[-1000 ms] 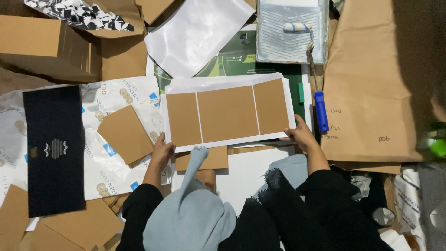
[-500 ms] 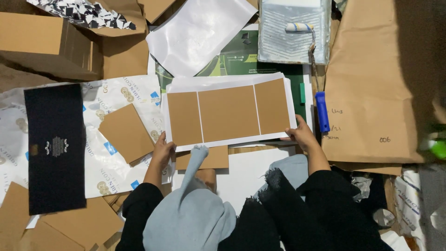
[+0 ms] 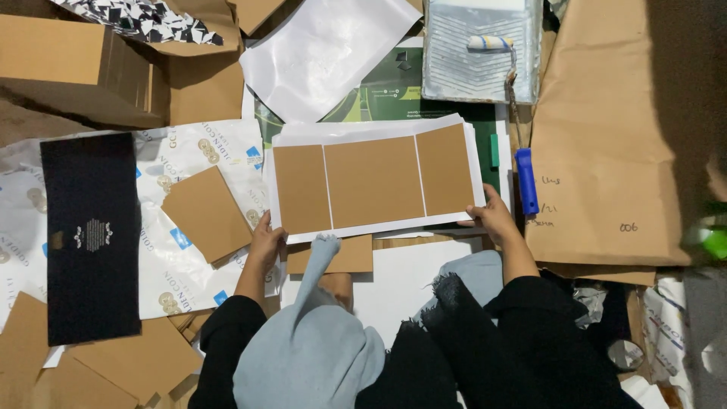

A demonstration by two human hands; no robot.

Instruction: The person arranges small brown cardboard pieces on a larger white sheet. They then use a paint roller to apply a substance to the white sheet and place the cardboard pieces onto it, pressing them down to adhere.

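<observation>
1. Centre of the frame: left hand point(image 3: 265, 242) and right hand point(image 3: 496, 216) each pinch an edge of a white sheet point(image 3: 375, 182) bearing three brown cardboard panels.
2. Compared with a second ago, sheet and hands sit unchanged; grip steady, sheet held flat over a stack of white paper.
3. Left of centre: loose brown card square point(image 3: 206, 213), matte, on glossy printed wrap.
4. Far left: black textured board point(image 3: 91, 235).
5. Upper right: grey paint tray point(image 3: 481, 76) and a blue-handled roller point(image 3: 522, 178).

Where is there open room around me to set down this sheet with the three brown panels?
The big brown paper right of the blue roller handle lies mostly bare. The white sheet just below the panel sheet, between left hand and right hand, is open too. The left side is crowded with cardboard pieces and a black sheet.
</observation>
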